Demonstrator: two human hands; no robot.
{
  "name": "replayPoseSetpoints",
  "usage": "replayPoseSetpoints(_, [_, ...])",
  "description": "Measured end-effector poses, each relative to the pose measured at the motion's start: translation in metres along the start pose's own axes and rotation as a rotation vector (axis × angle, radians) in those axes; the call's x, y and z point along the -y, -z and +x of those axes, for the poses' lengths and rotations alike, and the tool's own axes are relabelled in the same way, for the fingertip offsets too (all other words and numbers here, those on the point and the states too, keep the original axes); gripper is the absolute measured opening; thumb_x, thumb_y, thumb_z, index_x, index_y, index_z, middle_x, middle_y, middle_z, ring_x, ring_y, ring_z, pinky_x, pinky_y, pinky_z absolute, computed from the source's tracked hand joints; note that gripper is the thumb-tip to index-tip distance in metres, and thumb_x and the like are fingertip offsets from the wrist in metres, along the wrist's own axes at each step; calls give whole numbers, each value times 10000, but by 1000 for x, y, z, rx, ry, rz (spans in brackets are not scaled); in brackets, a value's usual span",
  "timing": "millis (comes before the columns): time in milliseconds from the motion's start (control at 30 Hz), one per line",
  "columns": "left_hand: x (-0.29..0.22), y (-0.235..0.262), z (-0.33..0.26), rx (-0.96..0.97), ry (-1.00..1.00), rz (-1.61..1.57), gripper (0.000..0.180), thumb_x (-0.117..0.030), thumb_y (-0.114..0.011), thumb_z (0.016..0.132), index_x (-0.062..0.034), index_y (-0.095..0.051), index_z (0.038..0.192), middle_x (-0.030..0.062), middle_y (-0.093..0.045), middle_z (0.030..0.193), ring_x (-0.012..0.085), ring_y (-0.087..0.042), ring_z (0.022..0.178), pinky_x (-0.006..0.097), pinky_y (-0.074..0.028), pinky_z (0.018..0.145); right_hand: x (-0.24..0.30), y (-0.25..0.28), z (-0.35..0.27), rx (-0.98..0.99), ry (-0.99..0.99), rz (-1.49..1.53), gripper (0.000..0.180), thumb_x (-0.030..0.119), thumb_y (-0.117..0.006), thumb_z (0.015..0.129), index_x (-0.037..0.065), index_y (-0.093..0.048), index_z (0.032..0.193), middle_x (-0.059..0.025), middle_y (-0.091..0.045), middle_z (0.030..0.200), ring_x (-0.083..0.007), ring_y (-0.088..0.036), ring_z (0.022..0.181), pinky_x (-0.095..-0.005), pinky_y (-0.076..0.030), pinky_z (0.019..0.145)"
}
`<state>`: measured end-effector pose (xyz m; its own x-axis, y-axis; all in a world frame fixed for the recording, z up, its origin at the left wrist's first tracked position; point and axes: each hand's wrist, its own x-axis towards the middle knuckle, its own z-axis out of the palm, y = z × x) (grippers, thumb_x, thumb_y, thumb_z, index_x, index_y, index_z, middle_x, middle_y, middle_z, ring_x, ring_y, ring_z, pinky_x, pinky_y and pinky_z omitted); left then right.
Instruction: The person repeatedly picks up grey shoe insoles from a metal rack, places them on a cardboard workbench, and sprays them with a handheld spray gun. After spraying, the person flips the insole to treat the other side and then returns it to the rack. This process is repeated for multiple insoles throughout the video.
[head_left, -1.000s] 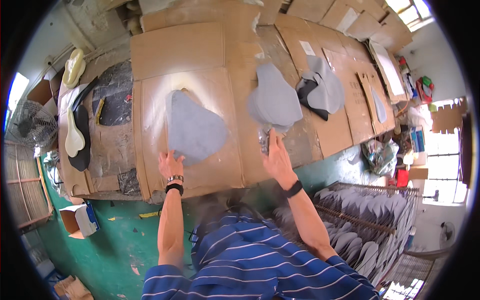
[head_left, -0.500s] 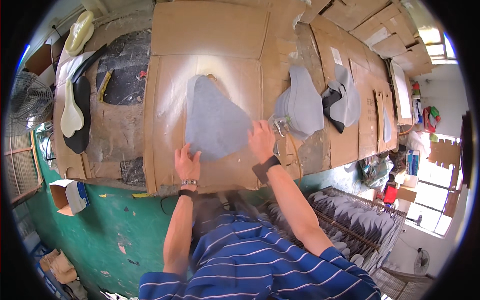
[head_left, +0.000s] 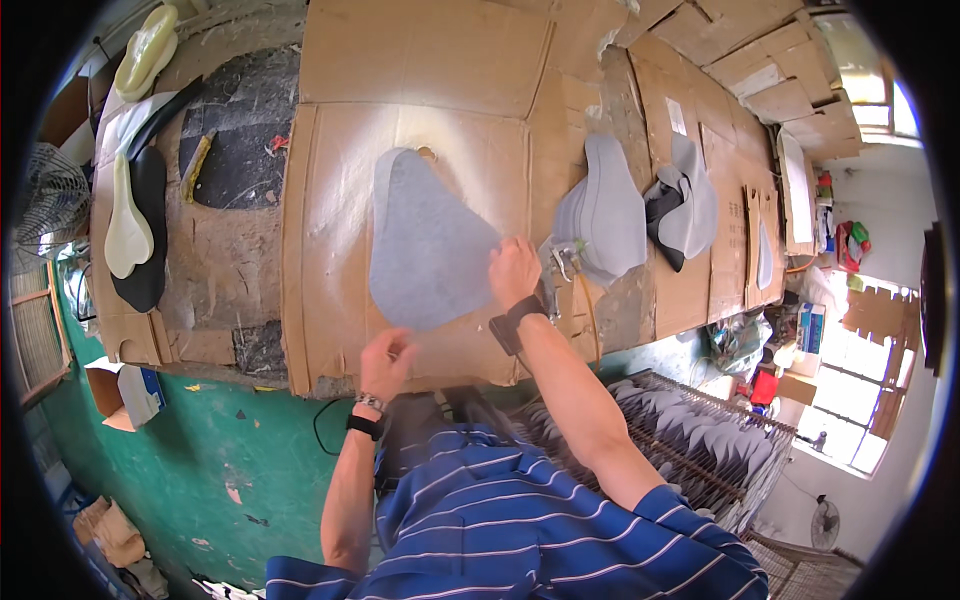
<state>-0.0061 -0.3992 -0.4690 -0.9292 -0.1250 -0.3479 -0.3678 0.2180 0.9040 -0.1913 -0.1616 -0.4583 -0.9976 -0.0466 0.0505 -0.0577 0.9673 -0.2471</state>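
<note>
A grey saddle-shaped sheet (head_left: 425, 245) lies flat on cardboard, its narrow end away from me. At its right corner my right hand (head_left: 515, 270) has its fingers closed on the edge. My left hand (head_left: 385, 364) hovers just below the sheet's near edge, apart from it. Its fingers are loosely curled, slightly blurred and apart, with nothing visible in them. A spray gun (head_left: 566, 260) with a yellowish hose rests right of my right hand, beside a stack of similar grey sheets (head_left: 605, 205).
The cardboard (head_left: 340, 345) carries pale overspray. Farther right lie more grey sheets (head_left: 690, 205) with a black piece. Cream saddle forms (head_left: 130, 225) and black pieces lie at the left. A rack (head_left: 690, 440) of grey pieces stands low right; an open carton (head_left: 125, 395) sits low left.
My left hand has drawn back toward me from the sheet's lower left edge and curled its fingers. My right hand stays at the right corner, moving slightly left.
</note>
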Motion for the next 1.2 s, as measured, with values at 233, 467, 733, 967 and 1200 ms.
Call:
replayPoseSetpoints(233, [0,-50,11,376,-68,98,348,-267,-807,864,-25,-724,1101,60,-717,763,131,-674,690,292,-540,650,-6,-6,8,43,-89,63,122,115,-741,829,15,-682,866,-177,-690,954,-391,-668,942,-500,-526,821])
replayPoseSetpoints(467, [4,-51,17,316,13,76,387,-355,-815,855,-1,-748,997,60,-715,708,126,-672,603,296,-530,583,-5,-8,15,121,-178,22,102,136,-712,858,34,-713,846,-186,-731,888,-389,-708,888,-489,-551,799])
replayPoseSetpoints(733, [4,-51,18,288,37,79,379,-409,-792,850,-38,-760,923,84,-720,726,191,-692,671,340,-544,642,25,5,-11,137,-35,92,148,193,-683,898,53,-708,858,-151,-711,907,-354,-695,910,-467,-554,804])
replayPoseSetpoints(967, [8,-48,19,291,-61,138,310,-354,-720,872,-56,-739,951,165,-748,906,357,-716,924,442,-556,831,130,3,-40,216,390,139,236,249,-733,855,35,-677,938,-132,-684,918,-310,-681,911,-437,-573,755])
replayPoseSetpoints(1200, [73,-79,15,206,-215,173,353,-318,-593,955,-114,-651,1237,124,-673,1276,305,-590,1243,390,-455,1068,161,-49,-65,378,530,-115,242,190,-724,771,-13,-676,893,-150,-673,867,-301,-695,827,-391,-577,601])
